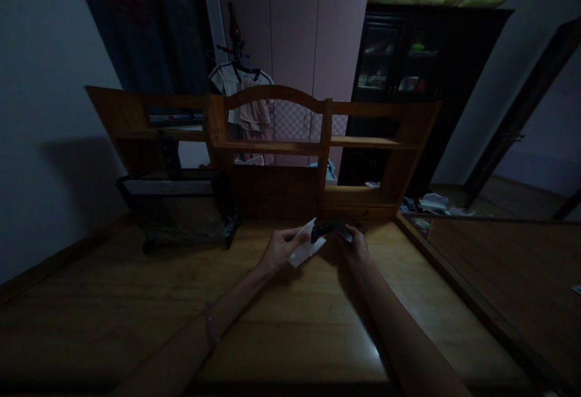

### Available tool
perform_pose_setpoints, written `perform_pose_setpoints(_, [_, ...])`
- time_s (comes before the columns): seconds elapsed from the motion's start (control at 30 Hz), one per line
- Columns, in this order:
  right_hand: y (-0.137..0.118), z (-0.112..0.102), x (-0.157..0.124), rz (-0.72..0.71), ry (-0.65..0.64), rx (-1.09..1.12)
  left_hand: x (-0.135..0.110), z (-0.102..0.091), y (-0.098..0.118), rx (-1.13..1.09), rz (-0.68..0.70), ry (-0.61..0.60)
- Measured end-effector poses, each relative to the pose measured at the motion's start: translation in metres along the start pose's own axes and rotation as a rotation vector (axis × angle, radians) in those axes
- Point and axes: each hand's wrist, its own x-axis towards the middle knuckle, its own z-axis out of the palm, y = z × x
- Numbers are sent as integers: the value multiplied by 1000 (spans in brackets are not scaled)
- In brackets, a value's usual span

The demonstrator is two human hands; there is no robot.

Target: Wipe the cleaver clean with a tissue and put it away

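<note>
My left hand [276, 253] is closed on a white tissue [303, 253], pinched between thumb and fingers. The tissue touches the left end of a dark object that looks like a knife [323, 229], with a curved black handle and small pale dots like rivets. My right hand [356, 249] grips the wider, blade-like right end of the knife, which has a pale lower edge. Both hands are just above the wooden desktop [281, 324]. Dim light hides the knife's exact outline.
A wooden shelf unit [272, 147] runs along the back of the desk. On the left stands a dark box-like rack [181, 209] with an upright black piece. A raised wooden edge [454, 282] borders the desktop on the right. Wardrobes and hanging clothes are behind.
</note>
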Motion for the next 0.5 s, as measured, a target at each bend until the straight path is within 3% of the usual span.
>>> perform_pose_setpoints(0.33, [-4,5,-6,148,15,120,1,0,0,-117,-37,15])
perform_pose_setpoints(0.5, [-1,7,-8,168,5,135,-1,7,1,-32,36,85])
